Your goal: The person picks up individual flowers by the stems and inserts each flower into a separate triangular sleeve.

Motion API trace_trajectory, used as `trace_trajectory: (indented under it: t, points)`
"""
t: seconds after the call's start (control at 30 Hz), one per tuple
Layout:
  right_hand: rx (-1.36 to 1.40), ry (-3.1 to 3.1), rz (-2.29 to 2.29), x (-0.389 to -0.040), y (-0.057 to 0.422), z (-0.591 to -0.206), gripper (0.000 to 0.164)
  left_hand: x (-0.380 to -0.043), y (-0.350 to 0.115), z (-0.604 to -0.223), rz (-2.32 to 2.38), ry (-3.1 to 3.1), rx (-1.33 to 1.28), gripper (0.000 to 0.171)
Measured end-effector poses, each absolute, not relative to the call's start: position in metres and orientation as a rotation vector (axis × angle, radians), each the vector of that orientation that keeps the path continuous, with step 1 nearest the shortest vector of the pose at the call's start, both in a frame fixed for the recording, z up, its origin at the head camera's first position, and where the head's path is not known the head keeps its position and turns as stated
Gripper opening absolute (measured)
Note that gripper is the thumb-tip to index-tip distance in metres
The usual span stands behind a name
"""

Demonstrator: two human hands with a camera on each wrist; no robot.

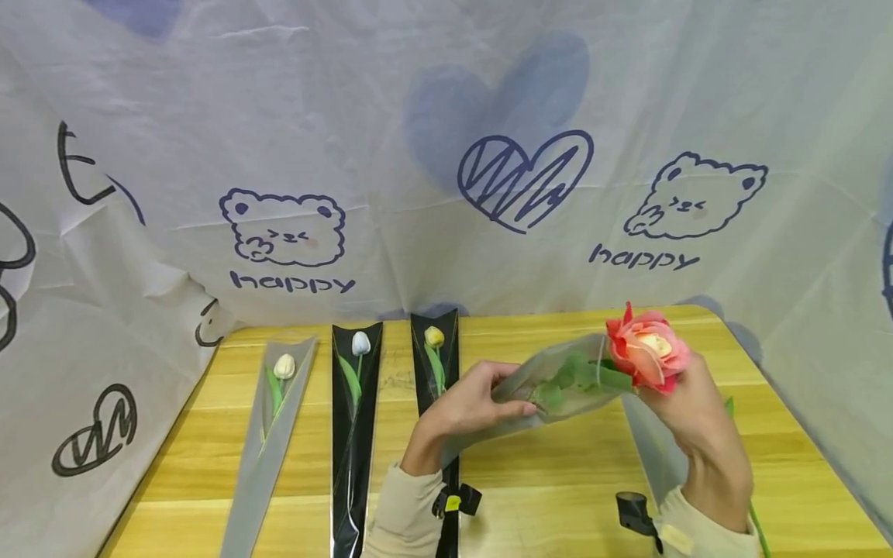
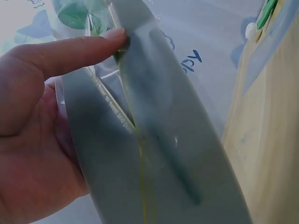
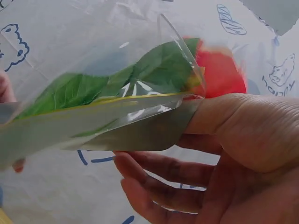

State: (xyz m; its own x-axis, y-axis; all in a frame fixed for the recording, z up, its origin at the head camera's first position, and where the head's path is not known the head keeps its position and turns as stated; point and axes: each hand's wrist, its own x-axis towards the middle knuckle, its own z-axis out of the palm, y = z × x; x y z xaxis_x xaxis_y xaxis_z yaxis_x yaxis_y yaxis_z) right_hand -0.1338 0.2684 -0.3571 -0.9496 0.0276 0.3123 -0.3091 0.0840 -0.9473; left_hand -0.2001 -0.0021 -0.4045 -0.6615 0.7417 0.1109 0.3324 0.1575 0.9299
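A pink-red artificial rose [image 1: 645,353] with green leaves lies tilted in a clear-fronted grey flower sleeve [image 2: 187,144], its bloom outside the sleeve's mouth. My left hand [image 1: 463,403] grips the sleeve partway along, thumb on the clear front and the other fingers behind. At the mouth, my right hand [image 1: 687,411] has its thumb at the sleeve's rim, just below the bloom. In the right wrist view the lower fingers [image 3: 173,198] are loosely bent under the sleeve. Through the clear film show the leaves [image 3: 74,93], and the stem runs down inside.
On the wooden table [image 1: 544,496] lie a white tulip [image 1: 284,366] in a grey sleeve, and a pale blue tulip [image 1: 360,343] and a yellow tulip [image 1: 434,336] in black sleeves. Another grey sleeve [image 1: 656,449] lies beneath my right arm. Printed cloth [image 1: 391,155] hangs behind.
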Motion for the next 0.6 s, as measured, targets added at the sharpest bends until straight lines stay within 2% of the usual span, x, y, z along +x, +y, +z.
trace_trajectory:
  t: [0.1,0.2,0.33,0.4,0.5,0.6]
  points:
    - [0.216,-2.194,1.900,-0.134,0.271,-0.357,0.059,-0.204,-0.006,-0.407,1.548,1.998,1.020,0.026]
    - [0.244,-2.170,1.975,-0.131,0.276,-0.358,0.045,-0.209,-0.013,-0.413,1.591,1.932,1.018,0.027]
    - [0.424,-1.952,2.243,-0.126,0.280,-0.358,0.050,-0.214,-0.021,-0.419,1.635,1.858,1.041,0.025]
    - [0.534,-1.851,2.317,-0.125,0.278,-0.355,0.045,-0.214,-0.023,-0.421,1.667,1.834,1.020,0.026]
    - [0.637,-1.803,2.314,-0.127,0.268,-0.349,0.040,-0.214,-0.022,-0.422,1.763,1.805,0.919,0.032]
    - [0.618,-1.876,2.241,-0.131,0.253,-0.344,0.041,-0.213,-0.020,-0.421,1.881,1.775,0.822,0.044]
